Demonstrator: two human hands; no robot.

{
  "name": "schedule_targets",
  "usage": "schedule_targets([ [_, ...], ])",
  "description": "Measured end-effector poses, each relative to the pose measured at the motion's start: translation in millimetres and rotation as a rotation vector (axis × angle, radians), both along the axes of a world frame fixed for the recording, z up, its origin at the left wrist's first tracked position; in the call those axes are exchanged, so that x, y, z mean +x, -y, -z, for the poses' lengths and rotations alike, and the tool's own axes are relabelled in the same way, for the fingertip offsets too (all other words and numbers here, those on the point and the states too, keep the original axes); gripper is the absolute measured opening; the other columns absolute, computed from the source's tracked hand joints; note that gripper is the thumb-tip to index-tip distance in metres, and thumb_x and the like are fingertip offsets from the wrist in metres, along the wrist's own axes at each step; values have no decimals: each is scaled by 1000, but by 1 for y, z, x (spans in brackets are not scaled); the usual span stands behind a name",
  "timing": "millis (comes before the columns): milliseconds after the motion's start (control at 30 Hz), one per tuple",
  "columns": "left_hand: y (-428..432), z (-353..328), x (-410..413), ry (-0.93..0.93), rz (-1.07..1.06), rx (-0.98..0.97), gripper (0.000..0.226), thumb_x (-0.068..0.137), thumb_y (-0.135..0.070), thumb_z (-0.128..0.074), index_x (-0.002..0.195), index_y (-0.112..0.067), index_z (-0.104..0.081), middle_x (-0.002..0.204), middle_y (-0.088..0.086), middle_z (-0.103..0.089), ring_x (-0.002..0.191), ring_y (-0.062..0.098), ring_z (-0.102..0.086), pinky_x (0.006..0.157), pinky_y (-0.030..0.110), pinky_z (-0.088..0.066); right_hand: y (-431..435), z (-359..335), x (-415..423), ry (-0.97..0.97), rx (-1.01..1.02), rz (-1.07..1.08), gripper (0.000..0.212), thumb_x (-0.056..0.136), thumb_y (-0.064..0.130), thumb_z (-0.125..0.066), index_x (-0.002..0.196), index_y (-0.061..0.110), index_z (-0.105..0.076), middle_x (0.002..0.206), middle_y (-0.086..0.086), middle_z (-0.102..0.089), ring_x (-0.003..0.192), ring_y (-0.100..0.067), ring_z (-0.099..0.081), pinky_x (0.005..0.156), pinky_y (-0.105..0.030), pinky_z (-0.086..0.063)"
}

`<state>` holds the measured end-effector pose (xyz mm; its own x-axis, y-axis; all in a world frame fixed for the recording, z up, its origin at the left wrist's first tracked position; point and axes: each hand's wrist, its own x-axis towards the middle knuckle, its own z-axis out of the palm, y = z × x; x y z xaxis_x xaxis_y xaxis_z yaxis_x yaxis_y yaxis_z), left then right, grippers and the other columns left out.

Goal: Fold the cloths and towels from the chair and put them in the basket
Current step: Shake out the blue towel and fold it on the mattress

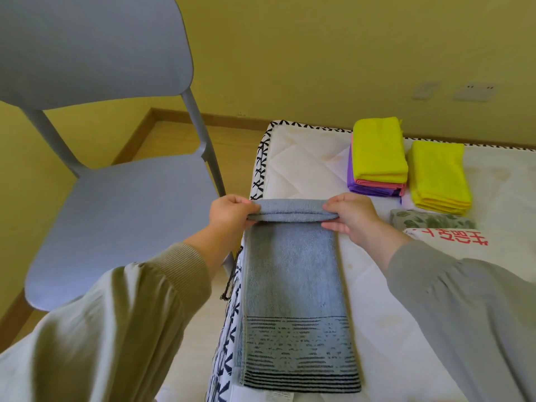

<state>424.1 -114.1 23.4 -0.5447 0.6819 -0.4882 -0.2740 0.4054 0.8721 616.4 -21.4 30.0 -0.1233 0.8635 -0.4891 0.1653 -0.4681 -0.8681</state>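
While the blue-grey towel [293, 274] lay lengthwise along the left edge of the mattress [307, 166], you held its far end in both hands. Your left hand [230, 213] had its fingers closed over the left end of the turned-back fold, thumb on top, and your right hand [352, 216] pinched the right end the same way, its lower fingers resting flat on the towel beneath. The fold stood lifted a little above the layer under it. The towel's dark striped border lay at the near end, by the mattress's near left corner. A stack of folded cloths [377, 158], yellow on top with pink and purple below, sat toward the far edge, with a second yellow stack [439, 175] just beside it on the right. Nearer you, along the right side, lay a folded leaf-patterned cloth [429, 219] and a white towel with red characters [446, 237]. The grey chair [116, 204] stood beside the mattress's left edge, its seat bare.
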Motion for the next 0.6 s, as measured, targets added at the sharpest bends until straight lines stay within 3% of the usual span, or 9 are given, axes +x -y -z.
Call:
schedule_targets([
  [133,13,12,3,-100,47,-15,25,79,5,-70,72,-12,-54,80,5,-59,72,17,-62,57,21,-56,9,15,9,160,94,-76,24,79,-9,-67,68,9,-55,75,-6,-53,68,-16,-55,45,-24,-55],
  [267,16,22,4,-338,144,-71,24,78,2,-72,76,-13,-54,78,7,-59,72,23,-60,71,39,-58,11,32,11,366,237,-140,30,77,-5,-71,64,13,-52,65,-3,-51,56,-16,-53,46,-23,-54],
  [367,13,22,6,-530,215,-99,20,81,-1,-69,86,-12,-54,73,-1,-51,63,13,-51,50,17,-44,9,42,8,500,322,-153,33,73,1,-75,60,21,-51,63,1,-53,66,-26,-58,69,-45,-57],
  [433,11,21,10,-664,270,-125,22,83,-2,-65,96,-14,-52,75,-3,-50,65,10,-49,50,19,-44,6,45,8,552,354,-186,34,72,3,-75,61,22,-50,64,3,-53,71,-27,-58,74,-46,-55],
  [533,11,26,11,-849,402,-171,43,84,-5,-63,121,-20,-48,98,1,-55,87,22,-56,70,34,-52,0,48,9,581,376,-284,27,75,4,-73,77,17,-50,73,3,-51,76,-25,-56,74,-37,-52],
  [600,9,30,7,-923,490,-222,57,85,-9,-65,136,-21,-44,122,5,-46,111,26,-50,84,34,-47,-5,49,11,619,392,-379,37,75,5,-74,104,14,-53,93,-3,-55,86,-24,-56,80,-30,-46],
])
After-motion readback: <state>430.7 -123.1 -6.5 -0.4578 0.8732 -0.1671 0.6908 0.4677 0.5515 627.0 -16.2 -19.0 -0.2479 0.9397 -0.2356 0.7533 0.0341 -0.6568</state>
